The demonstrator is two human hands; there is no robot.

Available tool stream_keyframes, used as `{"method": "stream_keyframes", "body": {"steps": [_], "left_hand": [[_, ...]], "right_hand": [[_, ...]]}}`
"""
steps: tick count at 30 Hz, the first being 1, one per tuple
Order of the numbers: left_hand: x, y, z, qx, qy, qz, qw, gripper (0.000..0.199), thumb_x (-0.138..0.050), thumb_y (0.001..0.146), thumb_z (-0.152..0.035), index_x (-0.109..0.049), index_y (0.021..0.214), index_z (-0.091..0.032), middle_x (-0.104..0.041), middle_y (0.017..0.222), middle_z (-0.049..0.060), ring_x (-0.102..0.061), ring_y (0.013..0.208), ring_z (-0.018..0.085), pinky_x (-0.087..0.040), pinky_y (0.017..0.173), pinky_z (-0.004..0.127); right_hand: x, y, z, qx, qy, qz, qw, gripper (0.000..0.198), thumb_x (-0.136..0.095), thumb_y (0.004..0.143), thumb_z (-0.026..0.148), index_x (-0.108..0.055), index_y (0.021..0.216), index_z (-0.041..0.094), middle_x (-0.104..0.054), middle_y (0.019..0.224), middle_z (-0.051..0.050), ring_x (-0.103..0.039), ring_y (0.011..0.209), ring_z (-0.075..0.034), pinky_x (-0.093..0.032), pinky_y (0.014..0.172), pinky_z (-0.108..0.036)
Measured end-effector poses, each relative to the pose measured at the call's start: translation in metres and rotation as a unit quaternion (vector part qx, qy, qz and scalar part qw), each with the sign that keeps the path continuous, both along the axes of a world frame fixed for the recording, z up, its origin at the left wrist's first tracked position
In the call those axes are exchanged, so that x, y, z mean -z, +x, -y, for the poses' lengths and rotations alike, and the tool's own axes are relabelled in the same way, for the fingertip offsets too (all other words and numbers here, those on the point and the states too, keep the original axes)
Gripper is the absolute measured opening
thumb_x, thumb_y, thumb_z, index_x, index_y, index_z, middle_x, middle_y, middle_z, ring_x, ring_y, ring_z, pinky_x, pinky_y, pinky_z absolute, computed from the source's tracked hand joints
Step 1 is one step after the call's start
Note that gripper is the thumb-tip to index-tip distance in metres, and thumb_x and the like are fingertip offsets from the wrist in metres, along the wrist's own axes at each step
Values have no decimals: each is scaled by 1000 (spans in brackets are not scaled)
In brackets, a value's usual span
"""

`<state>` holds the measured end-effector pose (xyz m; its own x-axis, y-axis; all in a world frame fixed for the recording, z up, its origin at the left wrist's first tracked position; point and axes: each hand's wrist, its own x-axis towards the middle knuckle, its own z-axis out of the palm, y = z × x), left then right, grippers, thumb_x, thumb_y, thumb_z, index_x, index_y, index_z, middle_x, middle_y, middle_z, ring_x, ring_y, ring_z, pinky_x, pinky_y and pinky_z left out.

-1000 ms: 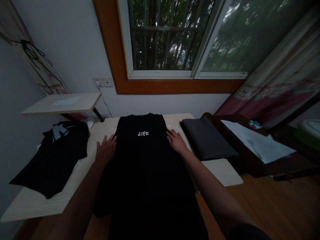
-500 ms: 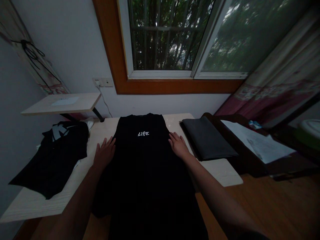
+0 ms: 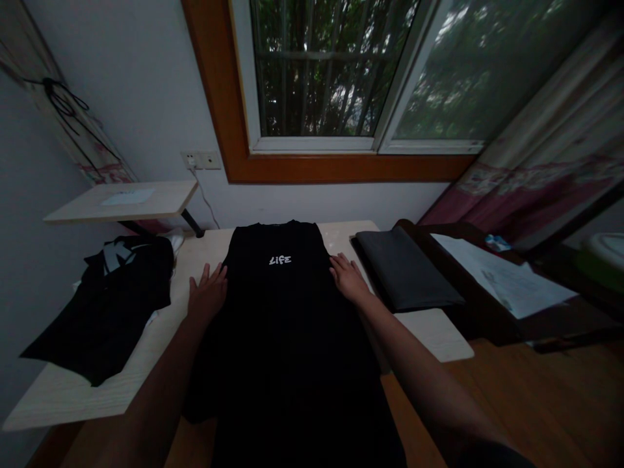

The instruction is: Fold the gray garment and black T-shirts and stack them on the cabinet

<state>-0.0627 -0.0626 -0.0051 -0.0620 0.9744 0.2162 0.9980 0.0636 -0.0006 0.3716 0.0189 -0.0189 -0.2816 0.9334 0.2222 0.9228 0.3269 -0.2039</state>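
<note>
A black T-shirt (image 3: 287, 312) with small white lettering lies spread over the pale table, its lower part hanging past the front edge toward me. My left hand (image 3: 208, 290) rests at the shirt's left edge, fingers stretched out and pointing away from me. On the opposite edge lies my right hand (image 3: 348, 278), also flat, with its fingertips on the fabric. Neither hand grips the cloth. The shirt's sleeves are not clearly visible against the dark fabric.
To the left, another black garment (image 3: 112, 312) with a grey print lies on the table (image 3: 92, 406), below a small raised shelf (image 3: 121, 205). On the right are a dark flat folder (image 3: 407, 270) and papers (image 3: 502, 276). A window (image 3: 336, 78) stands behind.
Both hands stay almost where they were at the shirt's edges. The left hand has shifted very slightly up and to the right. The shirt looks unchanged.
</note>
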Motion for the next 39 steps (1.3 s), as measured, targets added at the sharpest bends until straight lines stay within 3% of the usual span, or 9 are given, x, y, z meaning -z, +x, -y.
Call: {"method": "stream_keyframes", "body": {"steps": [4,7,10,15,19,26,29,39], "left_hand": [[4,-2,2,-5,3,11,1000,55,-23,103,-36,-40,154,-27,-37,162,5,-21,154,33,-21,117,67],[6,-6,3,2,9,21,1000,52,-26,103,-36,-45,151,-29,-39,161,4,-26,152,33,-22,118,64],[6,-11,1,11,32,41,999,48,-32,102,-35,-51,146,-29,-49,155,6,-38,145,32,-27,116,60],[4,-22,-8,19,90,99,991,46,-40,99,-38,-55,138,-21,-67,129,11,-58,120,27,-39,109,45],[1,-25,-16,-22,94,139,986,42,-44,96,-42,-61,127,-19,-67,119,13,-58,115,28,-39,106,45],[-8,-21,-31,-155,-2,212,965,47,-48,90,-64,-65,103,-22,-70,103,8,-64,97,26,-47,86,36],[-9,-17,-32,-187,-18,198,962,45,-51,88,-63,-64,103,-23,-72,101,8,-65,93,27,-46,78,35],[-21,5,-2,-178,1,137,975,38,-44,98,-53,-58,121,-26,-74,105,8,-69,91,27,-46,75,35]], "right_hand": [[-1,1,4,-3,10,-2,1000,48,-32,105,36,-51,147,23,-48,154,-8,-32,149,-29,-27,120,-55],[-2,2,7,-1,30,-8,1000,46,-34,105,37,-58,141,23,-53,148,-9,-41,142,-29,-31,119,-49],[-6,3,7,4,44,-29,999,43,-39,104,37,-61,137,22,-61,136,-11,-52,127,-27,-38,112,-41],[-13,-1,-3,65,52,-68,994,42,-48,101,39,-59,136,20,-66,121,-12,-56,113,-28,-43,101,-39],[-16,-10,-14,126,35,-93,987,36,-52,98,41,-66,120,16,-68,114,-13,-58,108,-27,-43,96,-36],[-22,-26,-18,207,-22,-49,977,37,-55,96,48,-69,108,16,-73,103,-12,-64,100,-26,-45,83,-32],[-26,-31,-13,222,-26,-16,975,38,-52,98,49,-68,109,16,-74,99,-13,-67,96,-25,-45,78,-31],[-36,-41,12,212,-9,87,973,35,-36,106,41,-58,114,15,-73,96,-14,-71,84,-24,-45,69,-28]]}}
